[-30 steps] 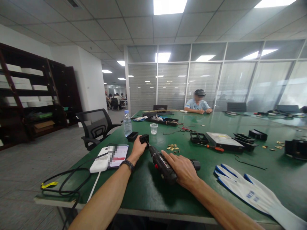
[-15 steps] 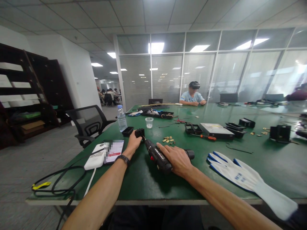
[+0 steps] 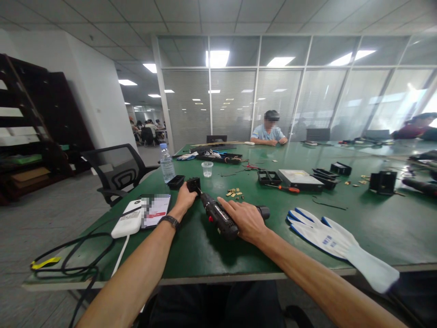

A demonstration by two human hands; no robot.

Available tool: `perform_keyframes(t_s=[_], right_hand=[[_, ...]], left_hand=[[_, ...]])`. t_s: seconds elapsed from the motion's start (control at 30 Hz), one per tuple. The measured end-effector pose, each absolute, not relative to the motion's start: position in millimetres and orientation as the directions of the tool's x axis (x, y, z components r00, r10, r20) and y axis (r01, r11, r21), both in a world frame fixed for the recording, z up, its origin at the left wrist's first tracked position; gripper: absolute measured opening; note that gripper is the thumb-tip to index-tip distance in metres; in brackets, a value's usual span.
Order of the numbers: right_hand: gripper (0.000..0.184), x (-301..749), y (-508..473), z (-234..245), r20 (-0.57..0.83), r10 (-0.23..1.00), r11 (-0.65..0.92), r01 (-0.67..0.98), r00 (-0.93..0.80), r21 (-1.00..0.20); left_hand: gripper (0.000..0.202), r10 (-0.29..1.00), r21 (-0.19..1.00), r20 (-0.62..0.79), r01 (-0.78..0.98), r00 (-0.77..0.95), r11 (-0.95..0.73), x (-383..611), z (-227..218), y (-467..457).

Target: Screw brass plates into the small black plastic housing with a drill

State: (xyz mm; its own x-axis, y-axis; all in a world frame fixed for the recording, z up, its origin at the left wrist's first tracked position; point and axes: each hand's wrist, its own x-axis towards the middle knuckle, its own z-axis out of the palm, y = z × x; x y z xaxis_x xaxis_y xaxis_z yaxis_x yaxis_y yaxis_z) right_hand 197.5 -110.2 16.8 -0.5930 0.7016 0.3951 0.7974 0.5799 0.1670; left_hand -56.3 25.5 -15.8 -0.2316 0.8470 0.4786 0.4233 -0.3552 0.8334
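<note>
My right hand (image 3: 248, 219) is wrapped round a black cordless drill (image 3: 221, 217) lying on its side just above the table, its battery end pointing right. The drill's bit points up and left at a small black box-shaped part (image 3: 194, 184); whether the tip touches a screw is too small to tell. My left hand (image 3: 185, 197) grips that part at its near side, fingers closed. Just left of it sits a black tray (image 3: 176, 181). Several small brass-coloured pieces (image 3: 234, 192) lie right of the drill's front.
A water bottle (image 3: 167, 165) and plastic cup (image 3: 206, 169) stand beyond my left hand. A phone (image 3: 160, 213), white power bank (image 3: 127, 220) and cable lie left. A glove (image 3: 327, 241), screwdriver (image 3: 288, 188) and flat metal-topped box (image 3: 300, 178) are right. A person (image 3: 269, 130) sits across the table.
The whole view has shifted slightly, so things appear a little further left and higher. Both hands keep their holds on the drill and the black part.
</note>
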Motion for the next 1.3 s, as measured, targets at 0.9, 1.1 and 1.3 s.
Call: perform_keyframes(t_s=[0.9, 1.1, 1.3], right_hand=[[0.076, 196.7, -110.8, 16.7, 0.382, 0.712, 0.572, 0.802, -0.588, 0.168], [0.077, 197.5, -111.1, 17.7, 0.368, 0.718, 0.574, 0.802, -0.591, 0.167], [0.077, 196.3, -112.8, 19.3, 0.369, 0.719, 0.565, 0.805, -0.589, 0.184]], left_hand=[[0.04, 0.82, 0.81, 0.519, 0.445, -0.243, -0.381, -58.0, -19.5, 28.9], [0.039, 0.821, 0.814, 0.517, 0.436, -0.242, -0.384, -58.0, -20.3, 29.8], [0.037, 0.829, 0.825, 0.506, 0.415, -0.237, -0.384, -55.5, -17.3, 25.8]])
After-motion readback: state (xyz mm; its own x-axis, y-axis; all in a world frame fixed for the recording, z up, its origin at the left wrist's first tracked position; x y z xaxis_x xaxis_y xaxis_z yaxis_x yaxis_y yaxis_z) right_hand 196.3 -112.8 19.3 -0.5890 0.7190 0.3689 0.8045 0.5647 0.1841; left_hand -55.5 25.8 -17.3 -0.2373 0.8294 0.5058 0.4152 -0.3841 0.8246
